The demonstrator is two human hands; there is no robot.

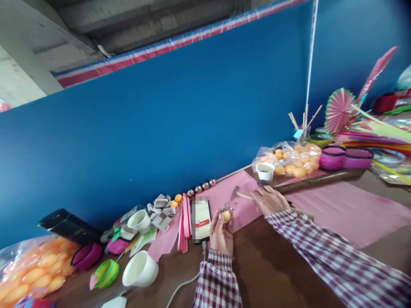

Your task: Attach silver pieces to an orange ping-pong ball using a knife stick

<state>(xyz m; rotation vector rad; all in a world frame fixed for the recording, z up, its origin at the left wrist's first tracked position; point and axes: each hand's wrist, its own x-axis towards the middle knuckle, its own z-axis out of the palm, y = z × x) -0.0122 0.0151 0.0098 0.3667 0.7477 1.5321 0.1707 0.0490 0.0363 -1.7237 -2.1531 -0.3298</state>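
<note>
My left hand point(221, 235) is closed around an orange ball point(227, 216), which looks like a table tennis ball, with a few shiny bits at its upper left side. Small silver pieces point(228, 207) lie just beyond it on a pink paper sheet point(248, 184). Held by its light wooden handle, a flat brush point(243, 194) with a dark end points left from my right hand point(269, 200). The brush's end is above the pink sheet, apart from the ball. Several mirrored silver balls point(205, 186) stand in a row against the blue board.
A phone point(201, 220) with a cable lies left of the ball. White cups point(140, 269), grey cut pieces point(162, 211) and a bag of orange balls point(41, 265) stand left. Rightward are a small white cup point(265, 171), another ball bag point(297, 158) and a long dark rod point(317, 179).
</note>
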